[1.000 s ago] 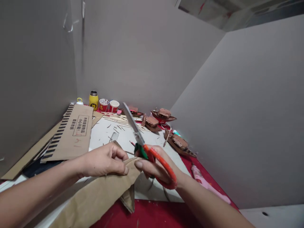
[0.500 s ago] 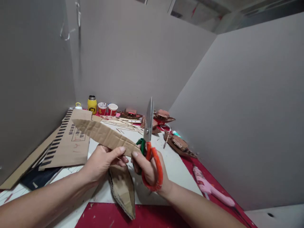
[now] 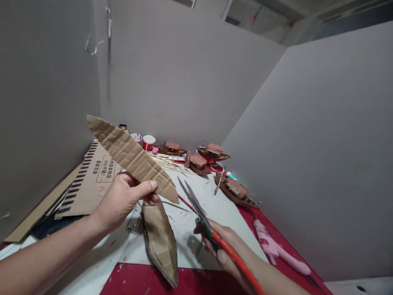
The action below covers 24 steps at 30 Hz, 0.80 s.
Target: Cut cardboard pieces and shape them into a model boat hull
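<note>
My left hand (image 3: 129, 196) pinches a long, pointed strip of cardboard (image 3: 132, 155) between thumb and fingers, tilted up toward the left. In my right hand (image 3: 227, 246) is a pair of scissors (image 3: 199, 213) with red and green handles. Its blades are slightly parted and point up-left, a little to the right of the strip's lower end and apart from it. Below my left hand a boat-shaped cardboard hull (image 3: 161, 237) lies on the white board (image 3: 190, 254), its near tip over the red tabletop.
Several brown model boats (image 3: 235, 188) stand at the back and right. A pink glue gun (image 3: 276, 248) lies at the right edge. Printed cardboard (image 3: 82, 184) is at left, with thin sticks (image 3: 175, 166) and paper cups (image 3: 149, 142) farther back. Grey panels (image 3: 322, 143) enclose the table.
My right hand has drawn the scissors away from the cardboard strip, down and to the right. The strip, now held only by my left hand, is tilted more steeply upward.
</note>
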Each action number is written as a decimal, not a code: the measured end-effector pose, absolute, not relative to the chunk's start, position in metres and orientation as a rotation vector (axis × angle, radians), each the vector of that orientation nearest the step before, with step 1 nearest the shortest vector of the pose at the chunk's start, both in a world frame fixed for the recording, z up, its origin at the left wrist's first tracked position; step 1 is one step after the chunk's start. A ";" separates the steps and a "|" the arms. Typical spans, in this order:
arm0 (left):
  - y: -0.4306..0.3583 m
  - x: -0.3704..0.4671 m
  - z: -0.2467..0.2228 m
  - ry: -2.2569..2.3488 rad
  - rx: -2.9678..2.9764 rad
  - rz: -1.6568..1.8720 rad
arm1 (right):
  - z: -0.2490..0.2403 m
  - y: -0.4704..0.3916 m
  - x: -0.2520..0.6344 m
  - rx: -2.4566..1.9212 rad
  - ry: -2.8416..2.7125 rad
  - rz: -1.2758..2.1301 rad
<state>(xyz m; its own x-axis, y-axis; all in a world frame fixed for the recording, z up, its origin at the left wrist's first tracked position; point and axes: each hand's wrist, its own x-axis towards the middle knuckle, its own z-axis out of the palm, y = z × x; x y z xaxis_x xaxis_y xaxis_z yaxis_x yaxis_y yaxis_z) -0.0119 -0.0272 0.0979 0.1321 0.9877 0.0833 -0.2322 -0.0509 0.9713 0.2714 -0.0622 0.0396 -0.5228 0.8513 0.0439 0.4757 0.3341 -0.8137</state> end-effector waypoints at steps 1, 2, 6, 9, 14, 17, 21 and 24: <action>-0.028 -0.012 0.098 0.903 1.152 1.246 | 0.043 -0.065 0.269 -1.152 -2.181 1.062; -0.029 -0.011 0.098 0.904 1.156 1.239 | 0.047 -0.066 0.266 -1.140 -2.220 1.058; -0.030 -0.011 0.097 0.908 1.199 1.202 | 0.061 -0.068 0.254 -1.112 -2.297 1.060; -0.029 -0.009 0.096 0.906 1.206 1.197 | 0.064 -0.066 0.250 -1.099 -2.310 1.082; -0.028 -0.007 0.095 0.902 1.180 1.178 | 0.054 -0.064 0.252 -1.090 -2.271 1.123; -0.028 -0.007 0.095 0.886 1.162 1.170 | 0.047 -0.064 0.253 -1.094 -2.244 1.148; -0.028 -0.006 0.093 0.851 1.137 1.175 | 0.045 -0.065 0.248 -1.056 -2.191 1.179; -0.029 -0.005 0.091 0.851 1.122 1.196 | 0.052 -0.064 0.243 -1.019 -2.206 1.201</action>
